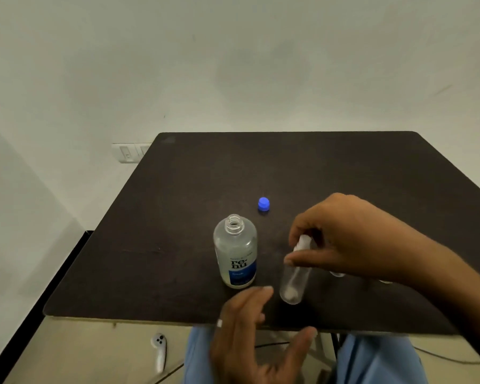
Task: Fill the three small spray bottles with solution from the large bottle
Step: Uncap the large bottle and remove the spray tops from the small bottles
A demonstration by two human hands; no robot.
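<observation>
At the lower left of the frame a white controller (159, 351) lies on the floor beside the dark desk (191, 176). Near the frame's centre the large bottle (236, 252) stands upright and uncapped on the desk, its blue cap (263, 204) just behind it. Below, the left hand (257, 338) hovers released, fingers spread. To the right, the right hand (352, 239) pinches a small clear spray bottle (295, 275) near its top, tilted above the desk.
</observation>
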